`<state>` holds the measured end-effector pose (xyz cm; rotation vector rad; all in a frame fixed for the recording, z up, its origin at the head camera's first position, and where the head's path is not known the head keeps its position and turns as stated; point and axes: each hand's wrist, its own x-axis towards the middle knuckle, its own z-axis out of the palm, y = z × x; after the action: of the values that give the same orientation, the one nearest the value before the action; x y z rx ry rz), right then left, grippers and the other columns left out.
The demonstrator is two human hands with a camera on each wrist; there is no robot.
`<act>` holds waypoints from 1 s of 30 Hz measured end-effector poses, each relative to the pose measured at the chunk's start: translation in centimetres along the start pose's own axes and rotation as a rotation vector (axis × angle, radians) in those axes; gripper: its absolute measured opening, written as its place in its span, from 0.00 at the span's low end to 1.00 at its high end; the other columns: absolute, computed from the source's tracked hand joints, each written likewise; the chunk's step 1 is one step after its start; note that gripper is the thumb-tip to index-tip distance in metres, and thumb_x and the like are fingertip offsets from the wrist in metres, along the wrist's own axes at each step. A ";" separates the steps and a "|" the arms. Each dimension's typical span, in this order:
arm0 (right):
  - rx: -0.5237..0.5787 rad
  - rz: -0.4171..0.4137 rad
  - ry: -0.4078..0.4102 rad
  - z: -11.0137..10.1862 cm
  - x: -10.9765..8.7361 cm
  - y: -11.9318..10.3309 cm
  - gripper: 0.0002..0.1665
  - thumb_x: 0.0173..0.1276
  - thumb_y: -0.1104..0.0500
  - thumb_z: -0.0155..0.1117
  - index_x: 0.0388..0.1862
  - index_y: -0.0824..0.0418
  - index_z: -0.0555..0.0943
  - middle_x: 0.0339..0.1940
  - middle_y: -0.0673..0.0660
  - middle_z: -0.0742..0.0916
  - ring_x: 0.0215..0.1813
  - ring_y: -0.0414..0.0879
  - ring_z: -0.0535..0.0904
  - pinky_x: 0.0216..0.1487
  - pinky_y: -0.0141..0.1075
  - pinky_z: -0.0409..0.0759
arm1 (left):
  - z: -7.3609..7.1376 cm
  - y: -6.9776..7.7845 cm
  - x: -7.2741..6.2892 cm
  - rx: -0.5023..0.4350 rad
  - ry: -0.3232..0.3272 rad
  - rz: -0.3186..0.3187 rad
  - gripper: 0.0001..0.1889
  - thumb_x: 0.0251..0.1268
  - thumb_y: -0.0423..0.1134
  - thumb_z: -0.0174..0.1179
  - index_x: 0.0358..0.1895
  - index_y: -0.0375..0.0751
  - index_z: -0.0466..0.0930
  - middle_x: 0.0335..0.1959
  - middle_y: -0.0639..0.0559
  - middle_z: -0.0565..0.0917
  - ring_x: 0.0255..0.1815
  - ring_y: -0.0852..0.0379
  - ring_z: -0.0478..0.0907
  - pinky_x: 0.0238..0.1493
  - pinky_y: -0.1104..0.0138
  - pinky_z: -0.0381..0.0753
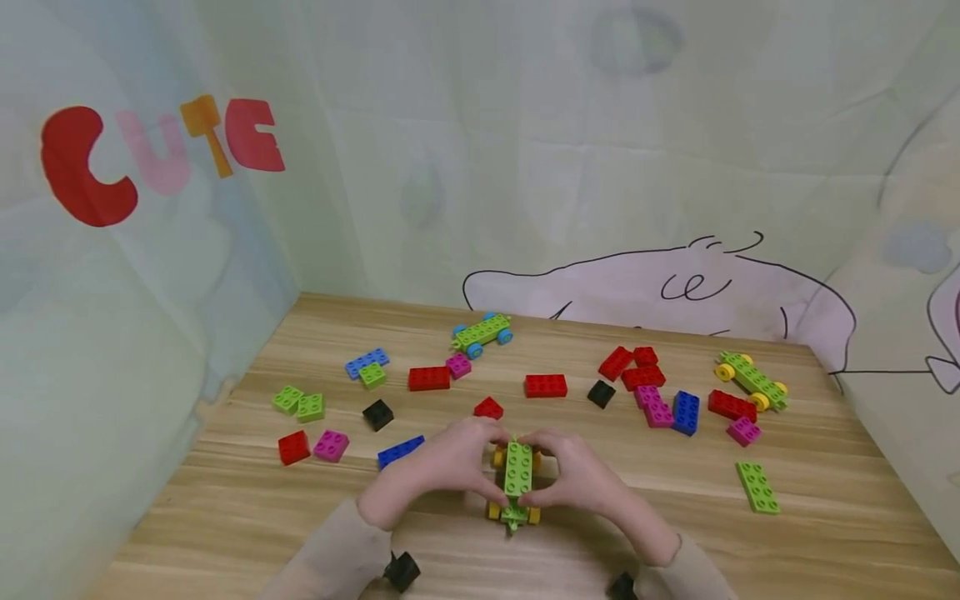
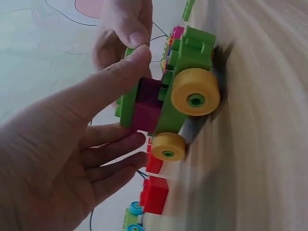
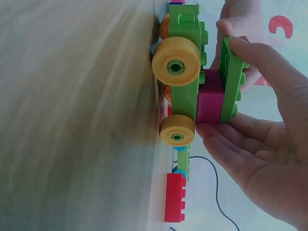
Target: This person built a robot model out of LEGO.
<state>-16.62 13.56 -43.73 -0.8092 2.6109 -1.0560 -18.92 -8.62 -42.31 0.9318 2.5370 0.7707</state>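
At the front middle of the table, a green toy car base with yellow wheels (image 3: 185,103) stands with a magenta brick (image 3: 211,96) on its studs. A green studded plate (image 1: 518,468) lies across the top of that brick, overhanging it at one end. From the left, my left hand (image 1: 457,458) holds the plate, thumb at the near end and fingers toward the far end. My right hand (image 1: 573,475) grips it likewise from the right. Both thumbs touch the plate's near end, as the wrist views show.
Loose bricks lie around, among them a blue brick (image 1: 401,452) by the left forearm and a red one (image 1: 489,407) just beyond the hands. Two more wheeled bases, one blue-wheeled (image 1: 482,334) and one yellow-wheeled (image 1: 752,382), stand farther back. A green plate (image 1: 758,487) lies right.
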 end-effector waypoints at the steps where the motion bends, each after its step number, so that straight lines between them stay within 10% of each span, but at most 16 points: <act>1: 0.003 -0.001 -0.001 -0.1 0.0 0.1 0.40 0.49 0.51 0.80 0.61 0.64 0.77 0.59 0.59 0.83 0.59 0.55 0.80 0.59 0.50 0.80 | -0.1 -0.1 0.0 -0.008 -0.007 0.001 0.42 0.41 0.55 0.79 0.62 0.40 0.76 0.58 0.49 0.82 0.63 0.50 0.75 0.64 0.55 0.75; 9: 0.036 -0.003 -0.010 -0.5 -0.2 0.2 0.46 0.48 0.49 0.81 0.64 0.66 0.74 0.61 0.60 0.81 0.58 0.53 0.79 0.60 0.50 0.78 | -2.4 -1.0 -0.8 -0.091 0.037 0.056 0.46 0.40 0.49 0.80 0.66 0.34 0.72 0.59 0.42 0.81 0.60 0.45 0.76 0.62 0.51 0.76; 18: 0.035 0.001 0.019 -0.8 -0.6 0.7 0.44 0.48 0.48 0.81 0.62 0.62 0.75 0.59 0.57 0.82 0.59 0.51 0.79 0.61 0.49 0.78 | -4.1 -1.7 0.4 0.001 0.156 -0.059 0.30 0.56 0.41 0.72 0.63 0.38 0.76 0.58 0.46 0.81 0.58 0.49 0.77 0.59 0.56 0.79; 30: 0.042 0.008 0.044 -0.3 -0.7 0.8 0.40 0.48 0.51 0.81 0.59 0.63 0.77 0.57 0.57 0.83 0.58 0.51 0.80 0.60 0.47 0.79 | -3.6 -3.4 3.3 0.021 0.100 -0.116 0.30 0.57 0.36 0.70 0.65 0.41 0.74 0.63 0.47 0.78 0.63 0.49 0.74 0.63 0.55 0.75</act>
<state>-16.48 14.62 -44.04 -0.7743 2.6160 -1.1352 -24.69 -9.94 -41.76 0.7617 2.6631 0.7754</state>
